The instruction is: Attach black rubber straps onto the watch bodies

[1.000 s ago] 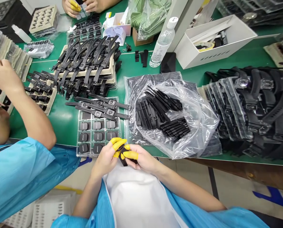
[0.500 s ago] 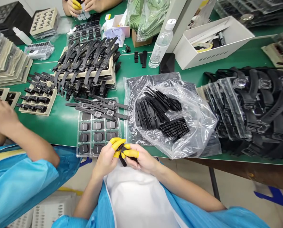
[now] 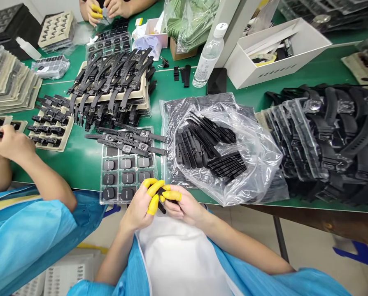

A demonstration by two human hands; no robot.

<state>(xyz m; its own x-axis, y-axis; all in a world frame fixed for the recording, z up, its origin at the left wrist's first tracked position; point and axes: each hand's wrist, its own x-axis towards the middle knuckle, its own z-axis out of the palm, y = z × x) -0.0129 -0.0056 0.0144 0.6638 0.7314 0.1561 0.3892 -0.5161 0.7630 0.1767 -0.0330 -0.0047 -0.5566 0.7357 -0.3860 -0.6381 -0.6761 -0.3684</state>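
Observation:
Close to my body, at the table's front edge, both my hands are closed around a black watch strap (image 3: 161,208), mostly hidden by the fingers. Yellow finger cots cover several fingertips. My left hand (image 3: 142,205) pinches it from the left, and my right hand (image 3: 184,204) grips it from the right. Whether a watch body is joined to it cannot be made out. Just beyond my left hand lies a clear tray (image 3: 119,170) of square black watch cases, with several strapped watches (image 3: 131,137) across its far end. An open plastic bag (image 3: 258,164) of black straps (image 3: 211,144) lies beyond my right hand.
Watches are piled on stacked trays (image 3: 110,88) at back left. A water bottle (image 3: 210,55), phone (image 3: 217,81) and white box (image 3: 276,61) stand behind the bag. More trayed watches (image 3: 335,131) fill the right. A co-worker's hand (image 3: 12,144) is at left, another's (image 3: 116,7) at the far side.
My left fingers have shifted over the strap, covering more of it, with one cot-covered finger now lower. The left co-worker's hand has risen and holds a dark piece.

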